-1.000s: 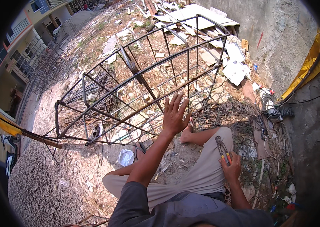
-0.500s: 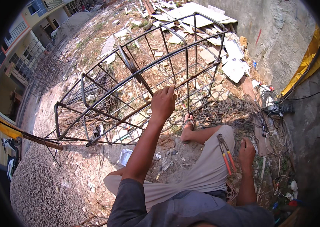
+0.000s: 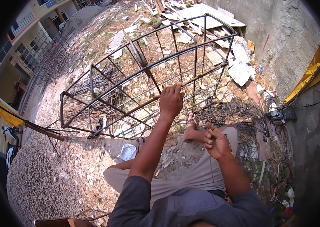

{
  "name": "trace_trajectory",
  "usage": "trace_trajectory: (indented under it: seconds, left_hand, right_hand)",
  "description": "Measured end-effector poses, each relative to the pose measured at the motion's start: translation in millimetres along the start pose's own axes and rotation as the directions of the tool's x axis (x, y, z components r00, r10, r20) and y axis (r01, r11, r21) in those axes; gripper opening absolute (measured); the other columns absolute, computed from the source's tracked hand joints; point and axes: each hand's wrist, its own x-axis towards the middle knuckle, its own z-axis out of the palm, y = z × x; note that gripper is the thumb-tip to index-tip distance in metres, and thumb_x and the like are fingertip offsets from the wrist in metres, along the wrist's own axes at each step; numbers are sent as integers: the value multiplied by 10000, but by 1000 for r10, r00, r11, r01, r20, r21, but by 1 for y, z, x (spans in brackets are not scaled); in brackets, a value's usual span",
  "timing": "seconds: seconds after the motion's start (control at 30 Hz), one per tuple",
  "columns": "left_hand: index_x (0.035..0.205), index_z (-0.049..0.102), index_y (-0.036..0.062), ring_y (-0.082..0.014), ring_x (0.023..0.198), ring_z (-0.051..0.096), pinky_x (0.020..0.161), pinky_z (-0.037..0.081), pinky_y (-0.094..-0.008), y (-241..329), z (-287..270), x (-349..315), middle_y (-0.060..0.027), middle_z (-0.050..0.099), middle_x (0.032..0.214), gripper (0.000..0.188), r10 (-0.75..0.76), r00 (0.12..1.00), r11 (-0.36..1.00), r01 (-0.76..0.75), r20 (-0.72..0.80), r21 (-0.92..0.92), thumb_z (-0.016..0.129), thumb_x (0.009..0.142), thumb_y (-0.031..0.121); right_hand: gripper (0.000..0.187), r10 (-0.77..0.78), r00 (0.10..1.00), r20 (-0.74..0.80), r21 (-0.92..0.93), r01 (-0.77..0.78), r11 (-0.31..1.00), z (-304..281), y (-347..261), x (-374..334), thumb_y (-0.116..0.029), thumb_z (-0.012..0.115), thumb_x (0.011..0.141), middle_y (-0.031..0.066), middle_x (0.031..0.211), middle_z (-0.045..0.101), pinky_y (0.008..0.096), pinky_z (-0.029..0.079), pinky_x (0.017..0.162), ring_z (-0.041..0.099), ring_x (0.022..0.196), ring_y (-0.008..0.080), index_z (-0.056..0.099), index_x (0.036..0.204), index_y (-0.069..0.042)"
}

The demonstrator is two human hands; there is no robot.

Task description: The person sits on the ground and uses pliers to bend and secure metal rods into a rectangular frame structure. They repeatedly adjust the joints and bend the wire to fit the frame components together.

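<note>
A long cage of dark steel reinforcing bars (image 3: pixel 120 84) stretches across in front of me, its rectangular stirrups joined to lengthwise bars. My left hand (image 3: pixel 172 99) is wrapped over a rusty steel bar (image 3: pixel 142 107) on the cage's near side. Above my right knee, my right hand (image 3: pixel 217 143) is raised with the palm partly turned up and the fingers curled in. A thin dark line seems to hang below it; what its fingers hold, if anything, is too small to make out. A bit of orange shows beside the right wrist; the pincers are otherwise hidden.
Loose steel bars (image 3: pixel 107 81) lie beyond the cage, and tangled wire and rods (image 3: pixel 239 109) lie to its right. A gravel heap (image 3: pixel 41 178) rises at left. White broken boards (image 3: pixel 220 17) lie at the back beside a concrete wall (image 3: pixel 281 41). Yellow sheeting (image 3: pixel 311 72) hangs at right.
My right hand has come left and forward from beside my thigh to over my knee, covering where the pincers lay. My left hand keeps its grip on the bar. The view has shifted slightly.
</note>
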Motion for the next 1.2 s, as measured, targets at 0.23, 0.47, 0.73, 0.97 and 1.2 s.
trace_trajectory:
  seconds: [0.23, 0.47, 0.73, 0.97, 1.2]
  left_hand:
    - [1599, 337, 16, -330, 1505, 362, 1290, 170, -510, 14, -7, -19, -182, 421, 1605, 747, -59, 970, 984, 16, 237, 179, 610, 932, 215]
    - [1624, 292, 37, -324, 1543, 294, 1296, 124, -501, 18, -11, -20, -168, 360, 1648, 831, -132, 950, 984, 91, 281, 152, 667, 932, 305]
    - [1632, 271, 46, -324, 1534, 301, 1293, 136, -500, 18, -12, -19, -160, 374, 1638, 888, -119, 951, 989, 89, 286, 117, 701, 909, 328]
    - [1617, 315, 45, -346, 1539, 295, 1288, 156, -517, 10, -9, -28, -177, 357, 1639, 854, -46, 983, 997, 34, 176, 68, 718, 912, 309]
    - [1583, 412, 91, -420, 1438, 446, 1163, 406, -506, 22, -18, -94, -213, 405, 1602, 758, -71, 995, 966, 87, 71, -244, 747, 905, 152]
  right_hand:
    - [205, -129, 991, -37, -49, 127, 991, 1, 55, 74, -139, 497, 1087, -9, 776, 515, 255, 380, 487, 456, 571, 93, 571, 1277, -118]
    - [303, -295, 951, -95, -201, 272, 941, 19, 54, 78, -138, 498, 1103, -18, 774, 522, 252, 377, 494, 461, 583, 80, 559, 1400, -123]
    - [300, -459, 888, -20, -368, 420, 829, 11, 53, 90, -124, 516, 1095, -32, 835, 584, 205, 401, 534, 516, 655, 41, 599, 1373, -46]
    - [213, -511, 859, 15, -409, 472, 781, 8, 57, 96, -140, 580, 1072, -32, 855, 617, 208, 402, 534, 525, 658, 36, 667, 1231, -29]
    - [175, -542, 836, 87, -547, 495, 675, -2, 56, 107, -141, 651, 1041, -39, 807, 637, 186, 407, 519, 539, 635, 27, 711, 1177, -48]
